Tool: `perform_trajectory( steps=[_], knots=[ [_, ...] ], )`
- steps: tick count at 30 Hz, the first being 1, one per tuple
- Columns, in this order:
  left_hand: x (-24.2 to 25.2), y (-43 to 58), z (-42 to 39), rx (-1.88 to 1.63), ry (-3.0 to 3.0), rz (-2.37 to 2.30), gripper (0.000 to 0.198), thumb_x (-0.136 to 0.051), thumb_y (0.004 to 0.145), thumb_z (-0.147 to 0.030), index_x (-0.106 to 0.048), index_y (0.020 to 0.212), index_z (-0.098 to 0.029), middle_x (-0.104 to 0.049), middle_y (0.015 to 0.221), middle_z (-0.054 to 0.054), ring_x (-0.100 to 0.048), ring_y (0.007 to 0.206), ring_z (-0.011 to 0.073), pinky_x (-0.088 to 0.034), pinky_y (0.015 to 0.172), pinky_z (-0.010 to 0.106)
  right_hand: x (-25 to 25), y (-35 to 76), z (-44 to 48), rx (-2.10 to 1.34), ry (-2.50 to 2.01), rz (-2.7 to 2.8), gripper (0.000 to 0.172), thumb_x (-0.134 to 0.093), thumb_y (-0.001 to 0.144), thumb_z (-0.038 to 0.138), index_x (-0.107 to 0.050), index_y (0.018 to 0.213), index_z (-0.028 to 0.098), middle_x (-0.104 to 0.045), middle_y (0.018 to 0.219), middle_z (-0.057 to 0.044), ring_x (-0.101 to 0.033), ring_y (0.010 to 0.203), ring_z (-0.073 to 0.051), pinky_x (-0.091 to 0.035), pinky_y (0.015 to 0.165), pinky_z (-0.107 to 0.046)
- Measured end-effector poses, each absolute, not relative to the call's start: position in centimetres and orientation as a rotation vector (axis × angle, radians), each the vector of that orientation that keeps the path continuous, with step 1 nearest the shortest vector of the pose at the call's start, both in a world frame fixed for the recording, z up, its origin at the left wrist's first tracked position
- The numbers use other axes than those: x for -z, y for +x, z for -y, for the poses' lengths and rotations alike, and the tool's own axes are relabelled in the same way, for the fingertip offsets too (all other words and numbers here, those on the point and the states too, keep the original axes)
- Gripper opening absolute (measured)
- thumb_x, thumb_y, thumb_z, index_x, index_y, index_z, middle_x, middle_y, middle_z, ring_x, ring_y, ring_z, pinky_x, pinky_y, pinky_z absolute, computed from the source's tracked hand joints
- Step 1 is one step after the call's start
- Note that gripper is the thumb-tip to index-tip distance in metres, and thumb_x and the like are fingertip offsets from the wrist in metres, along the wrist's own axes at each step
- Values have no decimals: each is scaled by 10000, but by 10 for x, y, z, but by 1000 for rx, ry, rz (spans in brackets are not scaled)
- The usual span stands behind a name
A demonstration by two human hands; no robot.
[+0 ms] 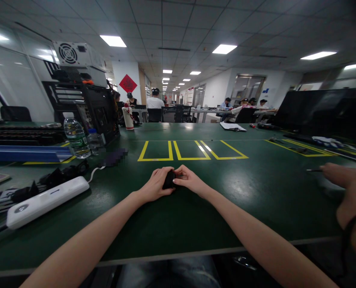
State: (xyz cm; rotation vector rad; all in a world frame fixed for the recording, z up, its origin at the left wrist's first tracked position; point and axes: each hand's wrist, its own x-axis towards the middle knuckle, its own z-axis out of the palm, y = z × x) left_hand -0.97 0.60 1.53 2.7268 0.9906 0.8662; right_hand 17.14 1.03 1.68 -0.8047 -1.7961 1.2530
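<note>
My left hand (155, 185) and my right hand (187, 181) meet at the middle of the green table (256, 188). Both are closed round a small black object (169, 180) held between them just above the tabletop. The fingers of both hands wrap its sides, so most of it is hidden and I cannot make out what it is. Three yellow outlined boxes (190, 151) are marked on the table just beyond my hands.
A white power strip (46, 201) with black plugs lies at the left. Two water bottles (77, 138) stand by black computer cases (85, 100). Another person's arm (350, 196) reaches in at the right edge. Monitors (322, 110) stand far right; people sit at desks behind.
</note>
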Motion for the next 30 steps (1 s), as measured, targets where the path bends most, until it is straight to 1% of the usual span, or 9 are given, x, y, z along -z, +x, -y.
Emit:
perform_trajectory(
  steps=[3, 7, 9, 15, 19, 22, 26, 30],
  knots=[
    [-15, -10, -7, -869, 2733, -988, 587, -565, 696, -286, -255, 1189, -211, -434, 1121, 67, -415, 1063, 218, -252, 949, 402, -17, 171, -9, -1283, -786, 1770, 303, -635, 630, 287, -469, 867, 199, -512, 870, 7, -522, 833, -135, -428, 785, -332],
    [-15, -10, -7, -881, 2732, -982, 602, -573, 690, -281, -251, 1193, -212, -431, 1128, 64, -412, 1066, 214, -260, 944, 393, -14, 169, -11, -1238, -827, 1746, 217, -568, 691, 334, -483, 832, 192, -513, 820, 8, -512, 784, -123, -442, 732, -308],
    [-15, -9, -7, -883, 2731, -982, 605, -573, 688, -282, -247, 1195, -217, -432, 1130, 63, -412, 1069, 217, -264, 939, 396, -12, 168, -13, -1204, -835, 1739, 216, -558, 695, 347, -486, 825, 190, -515, 807, 8, -508, 764, -120, -446, 712, -302],
    [-16, -9, -6, -863, 2721, -984, 601, -565, 692, -274, -241, 1196, -228, -438, 1130, 67, -407, 1078, 229, -256, 938, 413, -11, 169, -16, -1215, -909, 1751, 314, -565, 688, 364, -482, 932, 184, -521, 930, -27, -522, 814, -139, -442, 750, -341],
    [-16, -9, -6, -867, 2726, -986, 596, -567, 691, -277, -250, 1193, -223, -437, 1124, 65, -414, 1069, 223, -253, 943, 405, -16, 171, -12, -1233, -847, 1796, 278, -595, 668, 326, -490, 885, 186, -524, 907, -13, -520, 851, -145, -430, 781, -344],
    [-16, -9, -6, -874, 2725, -988, 593, -566, 693, -282, -251, 1192, -222, -438, 1117, 62, -415, 1064, 219, -250, 945, 401, -21, 172, -7, -1252, -785, 1793, 291, -630, 638, 284, -486, 876, 194, -520, 900, -2, -513, 875, -141, -424, 799, -331],
    [-16, -9, -5, -869, 2724, -981, 588, -561, 699, -289, -249, 1193, -221, -432, 1121, 63, -411, 1062, 217, -249, 946, 399, -23, 171, -4, -1270, -805, 1758, 230, -576, 685, 331, -489, 846, 192, -521, 863, 2, -528, 809, -132, -437, 764, -331],
    [-17, -10, -5, -869, 2717, -984, 595, -562, 698, -285, -244, 1197, -219, -431, 1123, 64, -411, 1061, 216, -251, 946, 397, -20, 170, -7, -1238, -845, 1763, 267, -577, 680, 355, -489, 874, 195, -520, 883, -9, -531, 804, -140, -441, 754, -346]
  ],
)
